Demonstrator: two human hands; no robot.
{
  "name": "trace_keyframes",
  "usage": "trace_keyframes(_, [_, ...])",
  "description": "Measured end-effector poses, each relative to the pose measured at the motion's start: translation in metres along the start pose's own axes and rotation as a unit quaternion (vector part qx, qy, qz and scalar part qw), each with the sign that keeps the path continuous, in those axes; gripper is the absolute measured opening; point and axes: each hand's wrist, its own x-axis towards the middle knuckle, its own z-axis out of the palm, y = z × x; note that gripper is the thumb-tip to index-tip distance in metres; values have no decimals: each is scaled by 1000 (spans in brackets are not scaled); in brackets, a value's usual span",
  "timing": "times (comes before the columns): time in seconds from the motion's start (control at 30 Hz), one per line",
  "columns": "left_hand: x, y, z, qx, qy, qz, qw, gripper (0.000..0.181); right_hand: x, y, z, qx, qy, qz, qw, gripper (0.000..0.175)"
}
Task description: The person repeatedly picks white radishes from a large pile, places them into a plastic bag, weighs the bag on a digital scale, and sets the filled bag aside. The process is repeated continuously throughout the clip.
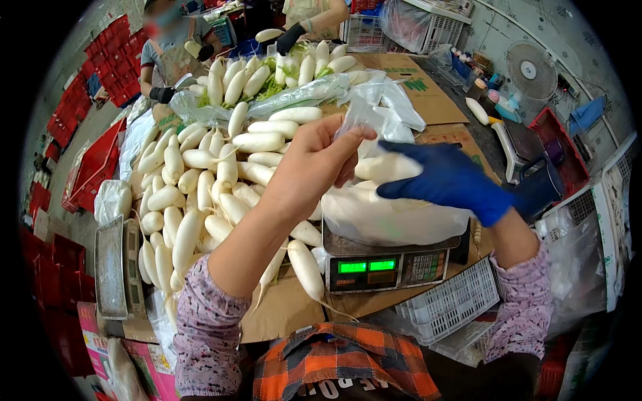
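Note:
My bare left hand (321,150) pinches the gathered top of a clear plastic bag (396,220) that lies on a digital scale (386,268) with lit green displays. White radishes (388,168) fill the bag, some showing at its mouth. My right hand (434,180), in a blue glove, is at the bag's right side with thumb and fingers apart, over the radishes. A large heap of white radishes (200,185) covers the table left of the scale; one loose radish (306,270) lies against the scale's left side.
Two co-workers in aprons stand across the table, behind more leafy radishes (281,70). Plastic bags (396,105) lie on cardboard (431,85). A second scale (516,145), a fan (529,70) and a red crate (562,150) are at right. A white basket (451,301) sits near my right arm.

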Motion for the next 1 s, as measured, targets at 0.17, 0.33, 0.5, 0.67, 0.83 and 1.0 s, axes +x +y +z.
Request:
trace_keyframes(0.17, [-1,3,7,-43,-42,2,998,40,71,34,51,-30,-55,-165,984,62])
trace_keyframes(0.33, [-11,0,-9,99,0,1,995,43,84,59,63,-60,-56,-212,974,40])
trace_keyframes(0.5, [-9,-12,-19,223,59,71,971,46,45,62,-17,197,79,-118,970,25])
trace_keyframes(0.67, [-3,-23,-26,272,93,136,948,50,-13,53,-53,250,168,-133,944,47])
trace_keyframes(0.83, [0,-11,-13,310,81,113,941,41,-38,51,-20,-55,148,-201,967,63])
trace_keyframes(1.0, [6,-6,-16,127,18,24,991,28,-38,75,20,-18,-93,-65,993,94])
